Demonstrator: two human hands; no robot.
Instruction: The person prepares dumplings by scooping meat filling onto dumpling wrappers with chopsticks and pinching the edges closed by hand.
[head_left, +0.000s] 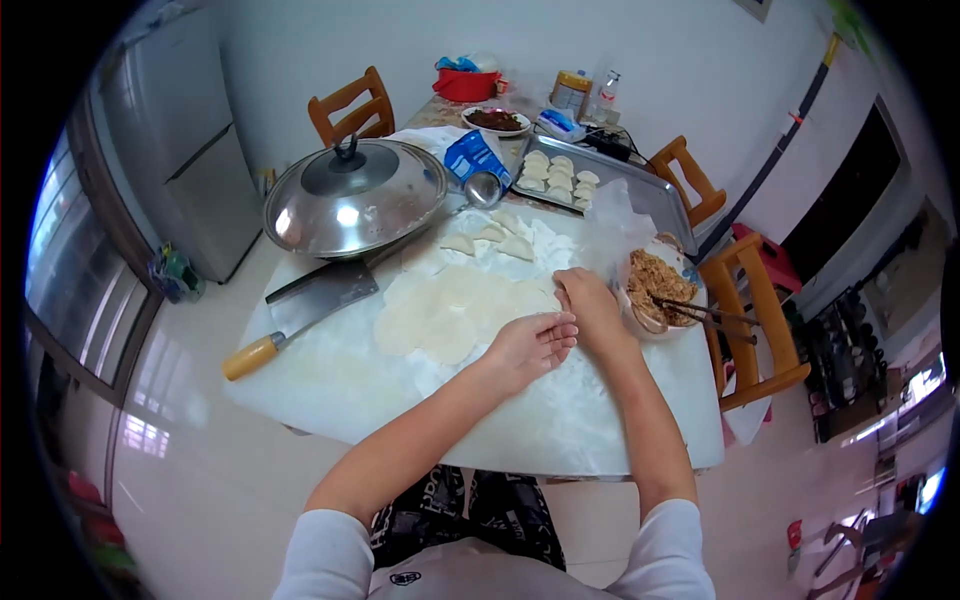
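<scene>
Overlapping pale dough wrappers (pixel 440 310) lie flat on the floured white board (pixel 500 425). My left hand (pixel 533 345) is palm up above the board, fingers loosely curled and slightly apart, with nothing visible in the palm. Close beside it, my right hand (pixel 588 303) is back up at the right edge of the wrappers, its fingers bent together; whatever they pinch is hidden. A bowl of filling (pixel 655 280) with chopsticks (pixel 705 314) stands right of my right hand. Several folded dumplings (pixel 515 247) rest behind the wrappers.
A lidded wok (pixel 355 200) and a cleaver (pixel 325 300) occupy the board's left side. Behind are a ladle (pixel 482 189), a blue packet (pixel 475 157), a tray of dumplings (pixel 558 178) and a larger metal tray (pixel 650 195). Wooden chairs (pixel 757 325) flank the table.
</scene>
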